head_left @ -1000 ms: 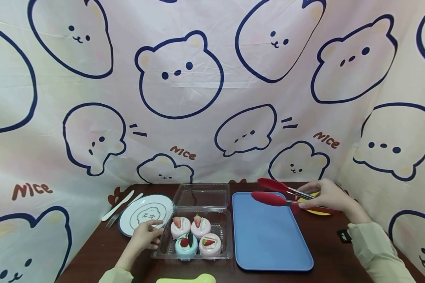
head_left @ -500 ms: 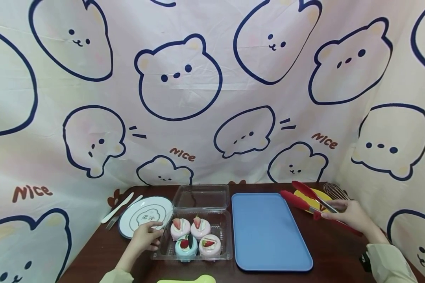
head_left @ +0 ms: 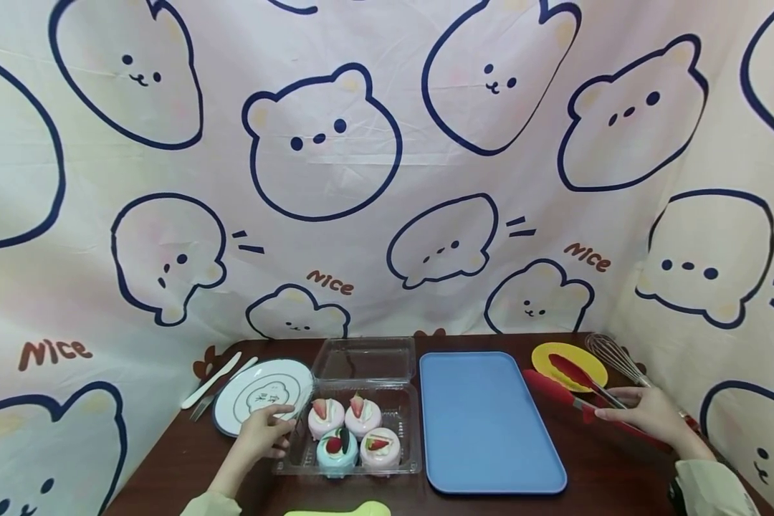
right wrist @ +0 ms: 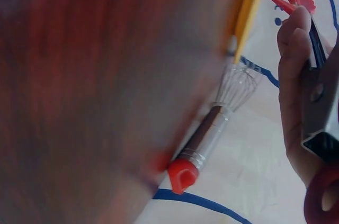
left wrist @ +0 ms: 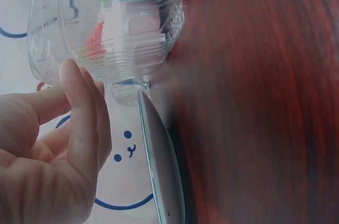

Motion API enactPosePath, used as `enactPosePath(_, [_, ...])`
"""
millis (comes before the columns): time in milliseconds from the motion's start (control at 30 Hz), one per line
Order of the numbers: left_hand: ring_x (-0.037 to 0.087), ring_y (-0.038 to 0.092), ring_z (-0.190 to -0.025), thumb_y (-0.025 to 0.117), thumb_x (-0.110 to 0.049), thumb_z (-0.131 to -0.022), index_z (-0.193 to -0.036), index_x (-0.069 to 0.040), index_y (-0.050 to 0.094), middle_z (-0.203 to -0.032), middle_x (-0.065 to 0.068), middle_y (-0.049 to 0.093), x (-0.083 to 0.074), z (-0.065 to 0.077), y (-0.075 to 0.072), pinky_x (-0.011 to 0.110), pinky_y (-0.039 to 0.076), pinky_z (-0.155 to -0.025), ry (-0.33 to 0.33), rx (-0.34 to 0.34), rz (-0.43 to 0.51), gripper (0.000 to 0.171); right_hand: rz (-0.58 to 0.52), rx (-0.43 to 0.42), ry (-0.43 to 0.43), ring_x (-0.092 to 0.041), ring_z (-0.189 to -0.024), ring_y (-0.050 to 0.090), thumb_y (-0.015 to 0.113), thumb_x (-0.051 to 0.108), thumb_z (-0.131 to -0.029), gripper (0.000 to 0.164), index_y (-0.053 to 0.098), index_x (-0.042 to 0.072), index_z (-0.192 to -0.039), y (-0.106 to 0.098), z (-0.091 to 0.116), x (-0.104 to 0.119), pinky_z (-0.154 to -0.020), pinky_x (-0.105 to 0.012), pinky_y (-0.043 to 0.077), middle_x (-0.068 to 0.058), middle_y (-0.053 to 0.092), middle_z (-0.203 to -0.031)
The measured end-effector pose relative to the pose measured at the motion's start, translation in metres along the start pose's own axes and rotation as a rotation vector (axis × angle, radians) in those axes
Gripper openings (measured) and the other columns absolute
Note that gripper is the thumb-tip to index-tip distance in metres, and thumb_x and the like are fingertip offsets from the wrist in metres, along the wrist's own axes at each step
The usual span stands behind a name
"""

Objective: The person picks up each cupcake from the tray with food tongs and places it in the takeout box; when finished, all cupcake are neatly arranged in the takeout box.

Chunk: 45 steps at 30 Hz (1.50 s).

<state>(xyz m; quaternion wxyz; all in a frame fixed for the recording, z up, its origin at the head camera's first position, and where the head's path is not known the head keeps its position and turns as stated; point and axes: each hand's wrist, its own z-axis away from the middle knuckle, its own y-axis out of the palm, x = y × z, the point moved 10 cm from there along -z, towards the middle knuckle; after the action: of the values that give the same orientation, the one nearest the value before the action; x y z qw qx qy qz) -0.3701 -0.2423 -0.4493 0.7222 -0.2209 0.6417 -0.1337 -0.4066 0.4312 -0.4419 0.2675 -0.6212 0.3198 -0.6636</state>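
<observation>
My right hand [head_left: 654, 419] grips red-tipped metal tongs [head_left: 570, 370] to the right of the blue tray. The tongs' tips are spread and point toward the tray's right edge. In the right wrist view, fingers are wrapped round the tongs' metal body [right wrist: 322, 94]. My left hand [head_left: 263, 433] has loosely bent fingers at the left rim of a clear plastic cake box [head_left: 411, 430]; they appear to touch it. Inside the box sit several small cakes, one of them blue [head_left: 337, 459], topped with fruit. The box's lid [head_left: 364, 358] is folded back.
A blue tray [head_left: 486, 423] lies right of the box. A white plate [head_left: 228, 405] stands on the left, with a knife [head_left: 209, 380] and a fork [head_left: 222, 390]. Back right are a yellow plate [head_left: 545, 351] and a whisk [head_left: 613, 355]. A yellow-green object [head_left: 361, 510] shows at the front edge.
My right hand has moved right and toward me with the tongs, uncovering the yellow plate and whisk. The left hand and the cakes have stayed in place.
</observation>
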Motion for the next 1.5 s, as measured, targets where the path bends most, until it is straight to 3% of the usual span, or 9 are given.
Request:
enactPosePath(133, [0.015,0.055,-0.053,0.056,-0.004,-0.086,-0.121,0.006,0.051,-0.073,0.007,0.059,0.001,0.000,0.001,0.031,0.053,-0.047,-0.002,0.001,-0.002,0.037,0.022,-0.032,0.014,-0.036,-0.089,0.058,0.072,0.057,-0.064,0.093,0.048,-0.015,-0.119,0.003,-0.006,-0.010,-0.068,-0.043,0.054,-0.035,0.054,-0.110])
enactPosePath(333, [0.015,0.055,-0.054,0.057,-0.005,-0.086,-0.121,0.006,0.051,-0.074,0.008,0.059,0.002,0.001,0.001,0.031,0.053,-0.047,-0.014,0.001,0.002,0.038,0.032,-0.064,0.036,-0.025,-0.078,0.054,0.073,0.063,-0.058,0.101,0.050,-0.014,-0.118,0.004,-0.008,-0.014,-0.059,-0.030,0.046,-0.032,0.057,-0.104])
enactPosePath(567, [0.015,0.055,-0.052,0.056,-0.004,-0.086,-0.121,0.006,0.051,-0.074,0.008,0.060,0.000,-0.001,0.000,0.031,0.053,-0.047,-0.003,0.004,0.009,0.037,0.104,-0.053,0.008,-0.036,-0.086,0.058,0.073,0.063,-0.057,0.102,0.050,-0.017,-0.115,0.007,-0.013,-0.014,-0.070,-0.048,0.052,-0.034,0.056,-0.105])
enactPosePath(800, [0.015,0.055,-0.053,0.057,-0.004,-0.086,-0.121,0.006,0.051,-0.074,0.009,0.060,-0.001,0.001,0.000,0.031,0.053,-0.047,-0.006,0.001,0.010,0.037,0.154,-0.037,-0.008,-0.042,-0.092,0.057,0.073,0.062,-0.058,0.100,0.050,-0.018,-0.114,0.009,-0.016,-0.011,-0.073,-0.053,0.050,-0.035,0.055,-0.107])
enactPosePath(1033, [0.015,0.055,-0.053,0.057,-0.004,-0.086,-0.121,0.006,0.051,-0.075,0.009,0.060,-0.003,0.003,-0.001,0.032,0.053,-0.047,-0.001,-0.003,0.016,0.037,0.166,-0.021,0.001,-0.027,-0.080,0.054,0.074,0.062,-0.058,0.099,0.050,-0.015,-0.116,0.011,-0.014,-0.011,-0.066,-0.044,0.049,-0.034,0.056,-0.106])
enactPosePath(1267, [0.015,0.055,-0.053,0.057,-0.005,-0.086,-0.121,0.006,0.051,-0.073,0.008,0.060,-0.001,0.002,-0.001,0.032,0.053,-0.047,0.001,-0.004,0.006,0.038,0.180,-0.039,-0.033,-0.027,-0.081,0.055,0.075,0.060,-0.057,0.096,0.050,-0.013,-0.115,0.011,-0.013,-0.008,-0.067,-0.045,0.049,-0.033,0.056,-0.105])
enactPosePath(1500, [0.015,0.055,-0.051,0.057,-0.004,-0.086,-0.121,0.006,0.051,-0.072,0.008,0.060,-0.001,0.001,0.000,0.032,0.053,-0.047,0.008,-0.003,0.011,0.037,0.126,-0.003,-0.040,-0.025,-0.080,0.054,0.074,0.053,-0.065,0.090,0.043,-0.011,-0.120,0.018,-0.014,-0.010,-0.065,-0.036,0.047,-0.031,0.056,-0.105])
